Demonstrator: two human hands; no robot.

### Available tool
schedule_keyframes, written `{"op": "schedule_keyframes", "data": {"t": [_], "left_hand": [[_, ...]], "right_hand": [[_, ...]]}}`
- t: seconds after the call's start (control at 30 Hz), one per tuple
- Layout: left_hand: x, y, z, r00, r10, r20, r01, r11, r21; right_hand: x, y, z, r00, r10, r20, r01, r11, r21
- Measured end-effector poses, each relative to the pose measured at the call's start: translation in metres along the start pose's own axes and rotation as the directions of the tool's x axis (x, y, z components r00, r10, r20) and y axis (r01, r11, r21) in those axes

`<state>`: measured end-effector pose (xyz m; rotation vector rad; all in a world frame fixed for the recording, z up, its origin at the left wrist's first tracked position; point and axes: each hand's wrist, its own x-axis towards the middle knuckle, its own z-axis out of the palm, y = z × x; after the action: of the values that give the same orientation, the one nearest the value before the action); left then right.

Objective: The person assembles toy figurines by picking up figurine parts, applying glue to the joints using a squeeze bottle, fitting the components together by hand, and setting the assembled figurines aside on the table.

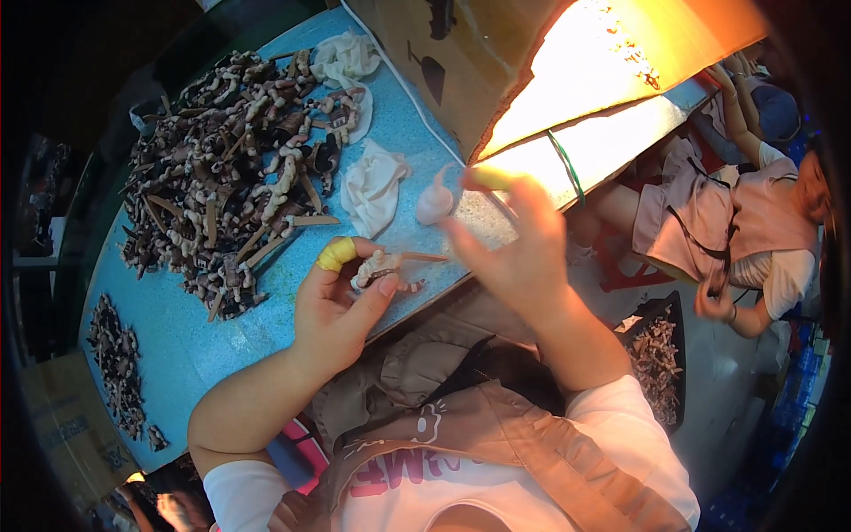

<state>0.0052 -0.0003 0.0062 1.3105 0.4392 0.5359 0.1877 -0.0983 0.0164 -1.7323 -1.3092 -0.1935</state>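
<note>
My left hand [335, 306], yellow tape on a finger, pinches a small moulded figure [379, 269] in pale and brown tones. A flat tan strip [423, 257] sticks out from the figure to the right. My right hand [521, 244], slightly blurred, hangs over the table edge with thumb and index finger apart; yellow covers that fingertip. Just left of it stands a small pale pink squeeze bottle [434, 204] with a thin curved nozzle. I see nothing clearly held in the right hand.
A big heap of similar figure pieces [222, 168] covers the blue table [266, 355]; a smaller pile [115, 363] lies left. White crumpled cloths [374, 188] lie beyond my left hand. A cardboard box [461, 71] stands behind. A dark bin [656, 363] and another person [718, 213] are at right.
</note>
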Motion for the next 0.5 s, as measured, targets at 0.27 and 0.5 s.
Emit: {"op": "schedule_keyframes", "data": {"t": [0.27, 0.5], "left_hand": [[0.001, 0.001, 0.004, 0.996, 0.038, 0.081, -0.034, 0.998, -0.049], [-0.005, 0.002, 0.007, 0.996, -0.023, 0.087, 0.045, 0.967, -0.252]], "right_hand": [[0.066, 0.116, -0.018, 0.979, 0.182, -0.095, -0.205, 0.845, -0.494], [0.073, 0.121, -0.026, 0.987, 0.148, 0.063, -0.081, 0.799, -0.596]]}}
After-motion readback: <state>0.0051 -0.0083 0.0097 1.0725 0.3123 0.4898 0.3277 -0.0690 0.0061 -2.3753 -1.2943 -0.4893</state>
